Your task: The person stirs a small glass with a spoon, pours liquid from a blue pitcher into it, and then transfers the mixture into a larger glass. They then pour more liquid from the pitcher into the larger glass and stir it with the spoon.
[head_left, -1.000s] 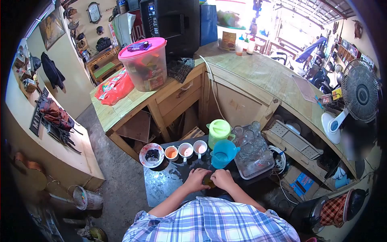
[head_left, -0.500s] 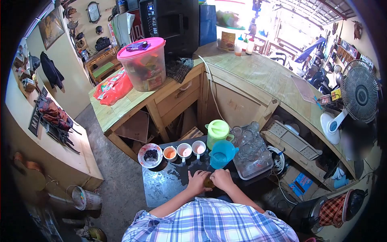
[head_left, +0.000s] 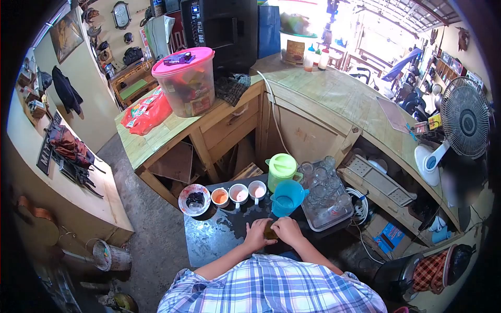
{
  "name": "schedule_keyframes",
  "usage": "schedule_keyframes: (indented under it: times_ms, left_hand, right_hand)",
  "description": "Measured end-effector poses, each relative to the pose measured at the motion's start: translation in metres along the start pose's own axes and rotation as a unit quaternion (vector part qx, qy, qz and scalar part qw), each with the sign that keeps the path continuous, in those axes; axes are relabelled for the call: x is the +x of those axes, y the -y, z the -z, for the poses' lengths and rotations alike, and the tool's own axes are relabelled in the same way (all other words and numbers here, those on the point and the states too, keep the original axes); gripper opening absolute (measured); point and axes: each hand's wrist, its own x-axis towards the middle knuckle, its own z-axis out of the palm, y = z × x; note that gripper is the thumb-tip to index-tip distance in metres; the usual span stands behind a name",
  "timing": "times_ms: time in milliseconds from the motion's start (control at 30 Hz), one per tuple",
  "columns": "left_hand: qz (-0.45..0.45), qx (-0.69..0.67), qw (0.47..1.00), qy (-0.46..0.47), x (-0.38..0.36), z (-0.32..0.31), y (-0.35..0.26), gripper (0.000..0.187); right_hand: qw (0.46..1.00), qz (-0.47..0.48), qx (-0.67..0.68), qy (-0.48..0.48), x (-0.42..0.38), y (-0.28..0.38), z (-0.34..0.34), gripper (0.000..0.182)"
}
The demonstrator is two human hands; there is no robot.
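Working right of three cups [head_left: 238, 195], cupped the left hand [head_left: 256, 235], fingers part-spread, beside a small yellowish object [head_left: 271, 233] between both palms; curled the right hand [head_left: 287, 230], could not tell whether gripping with either, near the blue jug [head_left: 287, 199].

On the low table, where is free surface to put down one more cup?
Free: left part of the low table, between bowl and left forearm; also the strip between cups and left hand. Crowded: right side, with blue pitcher, green jug and tray of glasses.
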Motion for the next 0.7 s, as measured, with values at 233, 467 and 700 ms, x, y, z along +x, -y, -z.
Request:
schedule_keyframes:
  times_ms: [233, 467, 700]
  left_hand:
    - [-0.116, -0.075, 0.99, 0.004, 0.014, -0.004, 0.011, 0.087]
    - [-0.132, -0.164, 0.977, 0.039, 0.021, -0.012, 0.023, 0.084]
    - [-0.13, -0.207, 0.969, 0.035, 0.02, -0.013, 0.021, 0.082]
  right_hand:
    - [0.997, -0.038, -0.037, 0.058, -0.001, 0.001, 0.002, 0.022]
    - [0.999, -0.03, -0.04, 0.003, 0.002, -0.002, -0.004, 0.02]
    - [0.995, -0.017, 0.055, 0.079, 0.005, -0.008, 0.0, 0.019]
